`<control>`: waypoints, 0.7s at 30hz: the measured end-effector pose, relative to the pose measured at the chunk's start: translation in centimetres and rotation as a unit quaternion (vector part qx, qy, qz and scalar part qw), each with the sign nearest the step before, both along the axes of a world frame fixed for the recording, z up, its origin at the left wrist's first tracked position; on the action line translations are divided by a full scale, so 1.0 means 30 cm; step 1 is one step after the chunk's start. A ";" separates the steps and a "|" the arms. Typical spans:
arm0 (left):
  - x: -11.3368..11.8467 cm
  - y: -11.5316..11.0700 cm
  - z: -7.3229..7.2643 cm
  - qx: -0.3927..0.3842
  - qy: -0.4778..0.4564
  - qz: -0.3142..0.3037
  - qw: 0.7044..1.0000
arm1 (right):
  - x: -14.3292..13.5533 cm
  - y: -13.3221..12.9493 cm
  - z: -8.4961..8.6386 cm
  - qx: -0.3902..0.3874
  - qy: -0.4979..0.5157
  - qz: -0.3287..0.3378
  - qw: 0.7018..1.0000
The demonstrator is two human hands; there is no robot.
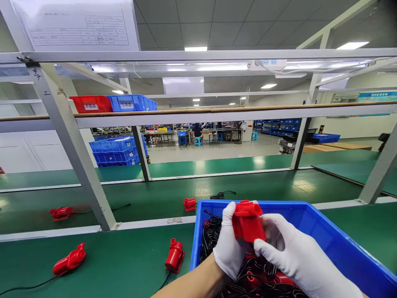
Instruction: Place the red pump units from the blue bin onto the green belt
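Observation:
A red water pump (249, 225) is raised over the blue bin, gripped by my white-gloved left hand (231, 242) with the thumb along its left side. My gloved right hand (288, 244) curls against its right side, thumb at the lower edge and fingers partly hidden behind it. Under both hands, the blue bin (335, 240) contains more red pumps and coiled black cords (212, 234). To the left on the green bench, one pump (175, 255) stands near the bin. Farther left another pump (70, 260) lies on its side, its black cord trailing.
Beyond the white rail, a green conveyor belt (167, 198) carries a pump (189, 203) and another pump (61, 213). Grey posts (77, 153) rise from the bench. A shelf above holds a red box (91, 104) and a blue box (132, 102). A person (197, 130) sits far off.

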State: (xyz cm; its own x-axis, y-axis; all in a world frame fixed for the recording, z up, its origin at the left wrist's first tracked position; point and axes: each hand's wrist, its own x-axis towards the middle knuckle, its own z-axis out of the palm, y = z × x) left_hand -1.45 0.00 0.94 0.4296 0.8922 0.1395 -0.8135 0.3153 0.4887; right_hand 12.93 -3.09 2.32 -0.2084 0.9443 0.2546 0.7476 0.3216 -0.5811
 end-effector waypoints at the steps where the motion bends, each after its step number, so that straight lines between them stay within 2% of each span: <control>1: -0.007 -0.002 0.001 -0.003 0.001 -0.002 1.000 | 0.000 -0.005 -0.007 0.021 -0.006 -0.001 1.000; 8: -0.035 -0.013 -0.004 0.047 0.044 -0.014 0.998 | 0.002 -0.038 -0.013 0.190 -0.028 0.090 0.977; 10: -0.041 -0.021 0.000 0.076 0.073 -0.015 0.994 | 0.001 -0.048 -0.006 0.208 -0.036 0.093 0.973; 12: -0.051 -0.036 0.009 0.126 0.120 0.028 0.984 | 0.008 -0.055 0.005 0.191 -0.035 0.096 0.976; 14: -0.062 -0.056 0.019 0.198 0.196 0.092 0.956 | 0.022 -0.055 0.017 0.152 -0.020 0.103 0.983; 17: -0.063 -0.072 0.019 0.318 0.290 0.175 0.886 | 0.053 -0.045 0.032 0.104 0.031 0.097 0.989; 19: -0.049 -0.063 0.005 0.397 0.297 0.244 0.833 | 0.072 -0.038 0.038 0.095 0.062 0.097 0.989; 21: -0.030 -0.042 -0.016 0.468 0.284 0.332 0.768 | 0.084 -0.036 0.045 0.090 0.075 0.116 0.986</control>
State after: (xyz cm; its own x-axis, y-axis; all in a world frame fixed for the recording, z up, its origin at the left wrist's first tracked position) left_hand -2.36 -1.26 0.46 0.1522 0.5645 0.8113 -0.2146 -0.7824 0.5846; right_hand 15.45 -4.16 3.65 -0.3619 0.8123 0.4574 0.5519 0.5821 -0.5972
